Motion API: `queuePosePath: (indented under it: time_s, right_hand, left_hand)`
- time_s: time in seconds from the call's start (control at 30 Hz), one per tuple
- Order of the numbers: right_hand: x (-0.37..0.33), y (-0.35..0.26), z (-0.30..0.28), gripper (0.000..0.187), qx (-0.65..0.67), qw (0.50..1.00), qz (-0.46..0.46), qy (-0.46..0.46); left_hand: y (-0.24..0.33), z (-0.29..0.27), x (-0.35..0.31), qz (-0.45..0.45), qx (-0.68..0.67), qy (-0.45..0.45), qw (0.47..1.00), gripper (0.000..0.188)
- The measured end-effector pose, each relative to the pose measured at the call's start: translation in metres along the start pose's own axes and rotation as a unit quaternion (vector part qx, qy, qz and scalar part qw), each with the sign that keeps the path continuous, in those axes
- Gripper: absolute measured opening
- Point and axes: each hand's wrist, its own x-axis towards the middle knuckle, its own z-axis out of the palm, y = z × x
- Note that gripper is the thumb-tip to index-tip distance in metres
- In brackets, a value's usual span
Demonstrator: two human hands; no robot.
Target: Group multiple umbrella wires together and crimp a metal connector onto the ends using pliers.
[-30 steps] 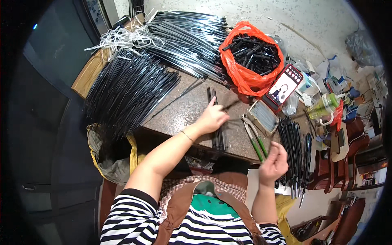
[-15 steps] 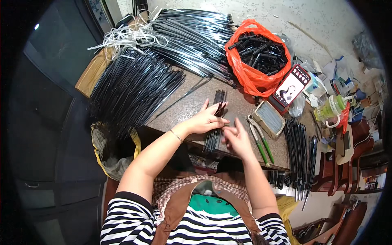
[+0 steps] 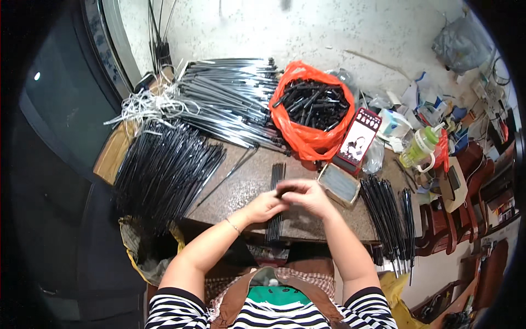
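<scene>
A small bundle of thin dark rods (image 3: 277,174) lies on the speckled tabletop in front of me, pointing away. My left hand (image 3: 263,207) rests over the bundle's middle, fingers pinched together. From the right, my right hand (image 3: 308,196) meets it, fingers curled toward the left fingertips. Something small and dark shows between the two hands; its kind is hidden. Just beyond the right hand sits a shallow box (image 3: 338,185) of thin grey pieces.
Many black rods (image 3: 164,170) are heaped at left, with white ties (image 3: 150,107) behind. Long shiny rods (image 3: 230,98) lie at the back. A red bag (image 3: 312,143) holds short black parts. A phone (image 3: 359,141), bottle (image 3: 421,145) and standing rod bundles (image 3: 386,214) are at right.
The view has shifted, so the table sits lower in it. My right hand has come in over the rod bundle to meet the left. The green-handled pliers no longer show.
</scene>
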Motion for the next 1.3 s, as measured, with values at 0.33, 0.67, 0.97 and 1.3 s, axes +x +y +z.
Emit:
queuePosePath:
  time_s: [0.33, 0.67, 0.97, 1.3]
  right_hand:
    - [-0.007, -0.016, 0.028, 0.024, -0.131, 0.984, 0.002, -0.120]
    - [0.011, -0.027, 0.019, 0.036, -0.299, 0.946, -0.115, -0.046]
    - [-0.050, -0.010, -0.115, 0.033, -0.744, 0.594, -0.146, 0.269]
    - [-0.042, -0.009, -0.137, 0.039, -0.756, 0.588, -0.122, 0.258]
  left_hand:
    - [0.001, 0.007, -0.022, 0.000, -0.001, 0.009, 1.000, 0.019]
    - [0.002, 0.000, -0.017, 0.029, 0.057, -0.025, 0.998, 0.024]
    - [0.002, 0.004, 0.001, 0.022, 0.067, -0.031, 0.997, 0.025]
    - [0.006, 0.006, 0.017, 0.028, 0.061, -0.022, 0.998, 0.027]
